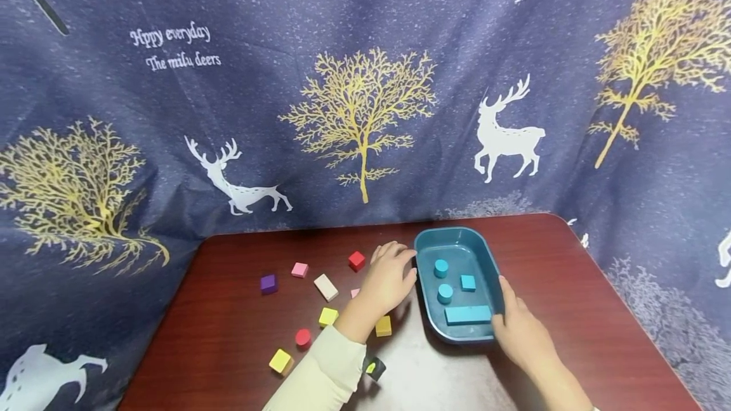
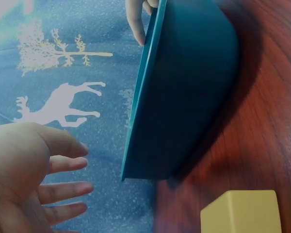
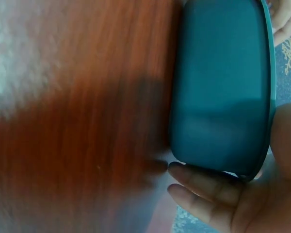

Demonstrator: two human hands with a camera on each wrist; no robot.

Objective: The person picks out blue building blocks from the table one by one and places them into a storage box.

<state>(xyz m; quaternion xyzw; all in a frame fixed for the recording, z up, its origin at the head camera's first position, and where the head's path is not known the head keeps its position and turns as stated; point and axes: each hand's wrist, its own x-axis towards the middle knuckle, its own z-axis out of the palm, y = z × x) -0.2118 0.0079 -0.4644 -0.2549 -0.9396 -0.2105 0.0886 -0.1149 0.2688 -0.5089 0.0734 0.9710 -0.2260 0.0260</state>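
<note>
A teal tray (image 1: pixel 457 247) stands on the table, with two blue cylinders (image 1: pixel 445 293), a small blue square block (image 1: pixel 468 283) and a long blue bar (image 1: pixel 468 315) inside. My right hand (image 1: pixel 522 332) grips the tray's near right side, thumb at the rim and fingers against the outer wall in the right wrist view. Beside the tray's left rim is my left hand (image 1: pixel 388 279), its fingers spread and holding nothing; the left wrist view has it apart from the wall. Under the left forearm area lies a yellow block (image 1: pixel 383 326).
Left of the tray lie a red cube (image 1: pixel 356 261), a cream block (image 1: pixel 326 287), pink (image 1: pixel 299 269) and purple (image 1: pixel 268 284) blocks, a red cylinder (image 1: pixel 303 339) and yellow cubes (image 1: pixel 281 362). A black-and-green block (image 1: pixel 375 368) sits by the left sleeve. A patterned curtain (image 1: pixel 365 106) hangs behind the table.
</note>
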